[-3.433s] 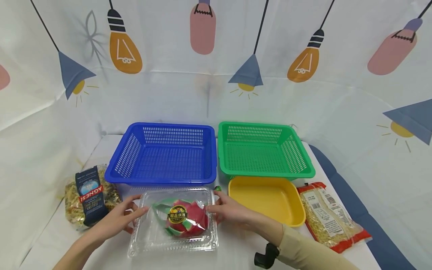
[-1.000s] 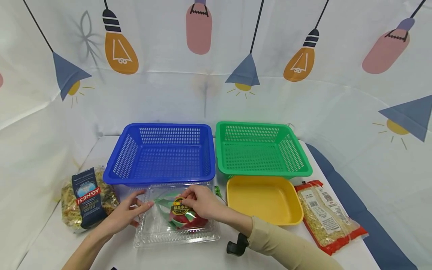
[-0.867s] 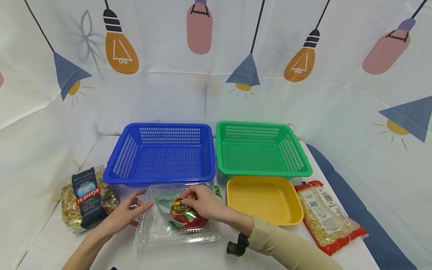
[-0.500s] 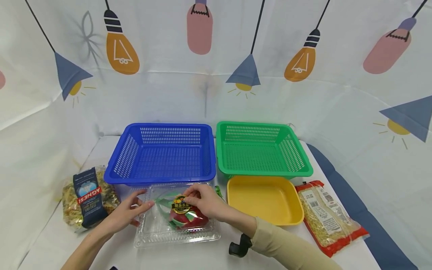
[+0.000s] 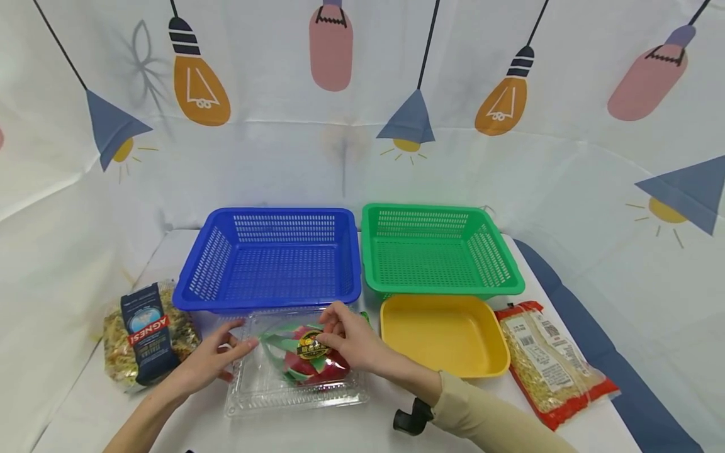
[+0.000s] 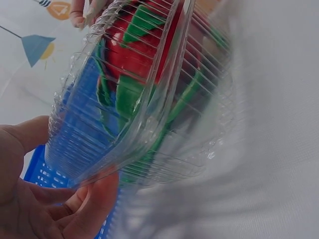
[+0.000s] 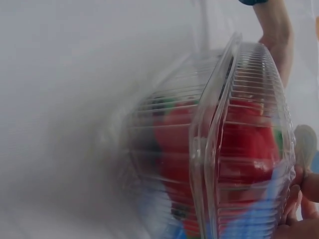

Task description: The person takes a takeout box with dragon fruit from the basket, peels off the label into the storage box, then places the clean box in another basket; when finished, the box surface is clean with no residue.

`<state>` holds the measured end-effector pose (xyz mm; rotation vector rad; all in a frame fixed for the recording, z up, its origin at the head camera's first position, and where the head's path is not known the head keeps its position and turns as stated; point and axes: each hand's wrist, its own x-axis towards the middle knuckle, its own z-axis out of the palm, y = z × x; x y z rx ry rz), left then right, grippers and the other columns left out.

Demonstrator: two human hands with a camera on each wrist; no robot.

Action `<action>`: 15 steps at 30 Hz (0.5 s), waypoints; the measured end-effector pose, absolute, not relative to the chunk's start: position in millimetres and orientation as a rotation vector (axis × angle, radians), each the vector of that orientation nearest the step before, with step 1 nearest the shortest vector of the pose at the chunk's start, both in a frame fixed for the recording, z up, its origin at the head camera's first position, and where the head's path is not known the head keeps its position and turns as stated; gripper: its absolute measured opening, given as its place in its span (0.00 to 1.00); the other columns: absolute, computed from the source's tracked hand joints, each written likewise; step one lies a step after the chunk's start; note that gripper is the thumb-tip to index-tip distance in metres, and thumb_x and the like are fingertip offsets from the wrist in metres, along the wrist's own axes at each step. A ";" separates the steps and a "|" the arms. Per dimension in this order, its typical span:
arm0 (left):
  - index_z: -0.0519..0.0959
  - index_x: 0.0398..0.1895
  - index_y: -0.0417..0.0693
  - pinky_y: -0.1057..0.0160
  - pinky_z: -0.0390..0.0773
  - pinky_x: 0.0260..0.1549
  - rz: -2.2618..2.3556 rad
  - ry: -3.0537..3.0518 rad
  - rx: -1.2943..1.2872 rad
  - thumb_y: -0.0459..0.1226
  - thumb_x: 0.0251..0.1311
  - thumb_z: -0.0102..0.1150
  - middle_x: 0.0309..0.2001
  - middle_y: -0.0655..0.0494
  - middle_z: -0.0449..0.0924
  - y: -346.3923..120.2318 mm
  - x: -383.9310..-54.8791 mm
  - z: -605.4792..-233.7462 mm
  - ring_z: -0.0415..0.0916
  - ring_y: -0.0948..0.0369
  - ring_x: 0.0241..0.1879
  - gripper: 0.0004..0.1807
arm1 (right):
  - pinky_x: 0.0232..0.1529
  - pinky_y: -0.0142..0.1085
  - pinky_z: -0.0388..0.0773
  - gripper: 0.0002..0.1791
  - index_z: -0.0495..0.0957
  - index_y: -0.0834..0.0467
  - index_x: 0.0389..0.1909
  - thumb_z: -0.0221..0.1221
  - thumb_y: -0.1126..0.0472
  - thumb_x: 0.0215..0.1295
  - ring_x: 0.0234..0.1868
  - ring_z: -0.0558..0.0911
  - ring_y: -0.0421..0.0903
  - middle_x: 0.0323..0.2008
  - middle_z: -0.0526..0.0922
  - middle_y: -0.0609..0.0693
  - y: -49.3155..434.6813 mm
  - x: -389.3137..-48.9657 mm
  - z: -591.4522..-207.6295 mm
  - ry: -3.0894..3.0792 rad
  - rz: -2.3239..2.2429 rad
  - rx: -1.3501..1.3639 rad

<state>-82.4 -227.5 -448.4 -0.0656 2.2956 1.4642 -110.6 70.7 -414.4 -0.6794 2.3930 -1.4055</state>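
Note:
A clear plastic clamshell box (image 5: 249,390) lies on the white table with its lid down. Inside it is a red and green dragon fruit (image 5: 300,368). My left hand (image 5: 212,358) grips the box's left edge, thumb on top; in the left wrist view its fingertips (image 6: 102,194) curl under the corner. Above the lid my right hand (image 5: 354,340) pinches a round black and gold sticker (image 5: 313,346) between thumb and forefinger. From the right wrist view the pale back of the sticker (image 7: 305,144) shows, raised beside the lid.
A blue basket (image 5: 266,302) and a green basket (image 5: 447,290) stand behind. The yellow tub (image 5: 447,365) is right of the box. A pasta bag (image 5: 150,333) lies at left, a red-edged grain packet (image 5: 552,365) at right. Something small and green (image 5: 365,316) shows behind the right hand.
Earlier both hands held the box's sides. The right hand has since moved onto the lid, taken the sticker, and drawn it up and rightward. The left hand keeps its grip.

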 end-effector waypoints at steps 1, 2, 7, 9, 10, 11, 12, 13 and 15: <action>0.49 0.76 0.32 0.57 0.84 0.27 1.462 2.298 -0.065 0.47 0.71 0.57 0.40 0.47 0.71 -227.8 -82.4 -448.1 0.73 0.58 0.36 0.42 | 0.31 0.25 0.74 0.11 0.72 0.61 0.48 0.61 0.64 0.70 0.29 0.75 0.36 0.34 0.78 0.48 72.2 -110.6 -415.0 2.388 -1.415 -0.679; 0.49 0.76 0.32 0.57 0.84 0.27 1.458 2.299 -0.064 0.47 0.71 0.57 0.40 0.47 0.71 -228.2 -82.5 -447.8 0.73 0.58 0.36 0.42 | 0.30 0.25 0.74 0.11 0.72 0.61 0.48 0.61 0.64 0.69 0.29 0.75 0.36 0.35 0.78 0.48 73.6 -110.6 -415.4 2.383 -1.422 -0.677; 0.48 0.76 0.32 0.58 0.84 0.27 1.447 2.289 -0.064 0.47 0.71 0.56 0.40 0.47 0.70 -228.9 -82.1 -446.0 0.73 0.58 0.33 0.43 | 0.28 0.26 0.75 0.06 0.76 0.59 0.42 0.62 0.63 0.69 0.29 0.77 0.37 0.34 0.81 0.48 81.6 -108.6 -413.6 2.374 -1.424 -0.648; 0.48 0.76 0.32 0.58 0.84 0.27 1.448 2.285 -0.064 0.47 0.71 0.56 0.39 0.47 0.70 -228.5 -81.8 -445.5 0.72 0.58 0.32 0.43 | 0.28 0.27 0.76 0.03 0.78 0.57 0.40 0.62 0.64 0.68 0.29 0.78 0.37 0.33 0.83 0.47 84.9 -107.5 -410.8 2.382 -1.415 -0.634; 0.48 0.76 0.32 0.58 0.84 0.27 1.450 2.284 -0.061 0.47 0.71 0.56 0.39 0.47 0.70 -228.4 -81.8 -445.5 0.72 0.58 0.31 0.43 | 0.29 0.27 0.77 0.02 0.80 0.57 0.39 0.62 0.64 0.68 0.30 0.78 0.38 0.33 0.83 0.47 86.6 -107.2 -409.3 2.385 -1.415 -0.639; 0.48 0.76 0.32 0.58 0.84 0.27 1.452 2.284 -0.060 0.47 0.71 0.56 0.39 0.47 0.70 -228.2 -81.9 -445.5 0.72 0.58 0.31 0.43 | 0.30 0.27 0.77 0.02 0.81 0.57 0.40 0.62 0.65 0.68 0.31 0.79 0.38 0.34 0.84 0.47 88.6 -107.5 -408.0 2.388 -1.413 -0.644; 0.48 0.76 0.32 0.58 0.84 0.27 1.453 2.284 -0.059 0.47 0.71 0.56 0.39 0.47 0.70 -228.0 -81.9 -445.5 0.72 0.58 0.31 0.43 | 0.31 0.27 0.78 0.03 0.83 0.57 0.40 0.62 0.65 0.68 0.32 0.79 0.38 0.35 0.84 0.47 90.5 -107.9 -406.7 2.388 -1.410 -0.652; 0.48 0.76 0.32 0.58 0.84 0.27 1.454 2.284 -0.057 0.47 0.71 0.56 0.39 0.47 0.70 -227.9 -81.9 -445.6 0.72 0.58 0.32 0.43 | 0.32 0.28 0.79 0.05 0.84 0.57 0.41 0.62 0.66 0.68 0.32 0.80 0.38 0.36 0.85 0.48 92.5 -108.5 -405.7 2.387 -1.407 -0.660; 0.48 0.76 0.32 0.58 0.84 0.27 1.452 2.287 -0.058 0.47 0.71 0.56 0.39 0.47 0.70 -227.7 -82.0 -445.7 0.73 0.58 0.32 0.43 | 0.34 0.28 0.80 0.06 0.85 0.58 0.43 0.62 0.66 0.68 0.33 0.80 0.39 0.38 0.85 0.49 97.4 -110.9 -404.8 2.373 -1.414 -0.686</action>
